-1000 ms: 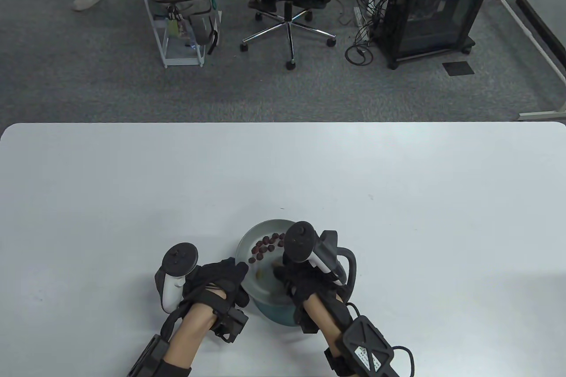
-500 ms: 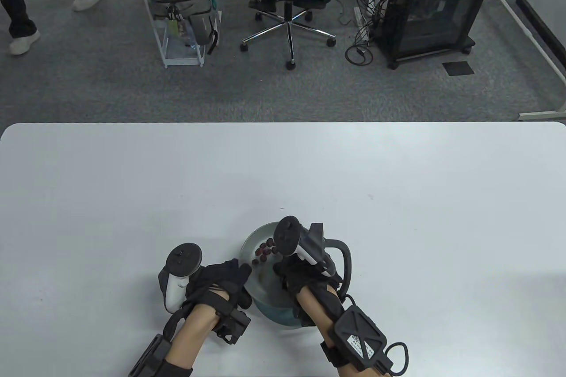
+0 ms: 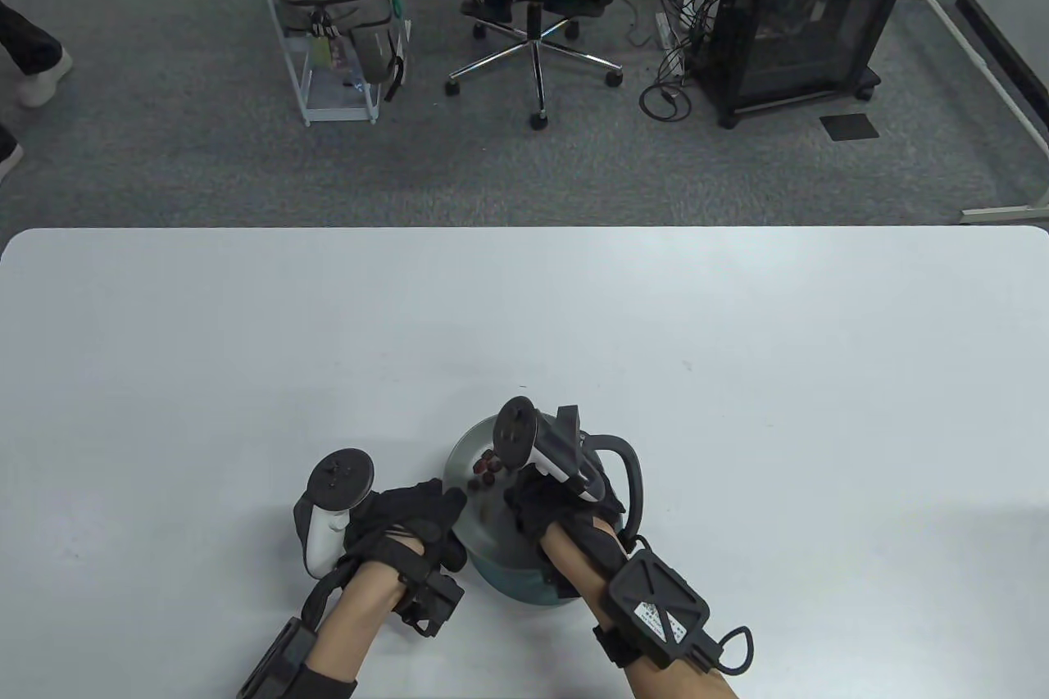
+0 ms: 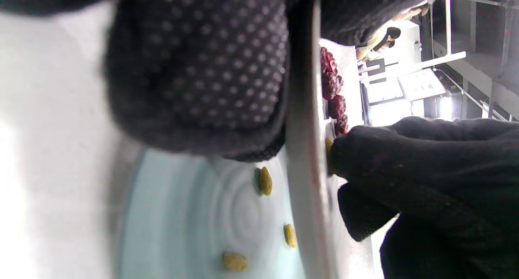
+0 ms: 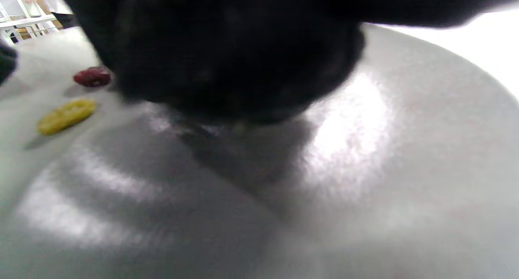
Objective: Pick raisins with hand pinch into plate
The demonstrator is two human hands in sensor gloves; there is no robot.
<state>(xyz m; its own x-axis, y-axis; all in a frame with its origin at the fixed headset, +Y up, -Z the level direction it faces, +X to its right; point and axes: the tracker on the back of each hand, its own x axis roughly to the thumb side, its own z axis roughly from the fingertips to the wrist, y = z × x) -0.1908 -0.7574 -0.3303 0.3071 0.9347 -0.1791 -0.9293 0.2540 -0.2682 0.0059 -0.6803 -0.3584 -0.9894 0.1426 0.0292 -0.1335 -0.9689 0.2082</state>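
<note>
Our left hand (image 3: 401,523) holds the rim of the grey plate (image 3: 459,461) with thumb and fingers, so the plate does not slide or tip while we work. The plate seems to rest on a blue bowl (image 3: 516,580). Our right hand (image 3: 561,506) reaches down onto the plate, and the fingertips (image 4: 348,153) press near a yellow raisin (image 4: 328,155). We cannot tell if the fingers are pinched on it or just touching. Another yellow raisin (image 5: 67,116) lies on the plate, next to some red fruits (image 3: 485,468) at the far side. Three more yellow raisins (image 4: 265,181) show up lower down in the left wrist view.
</note>
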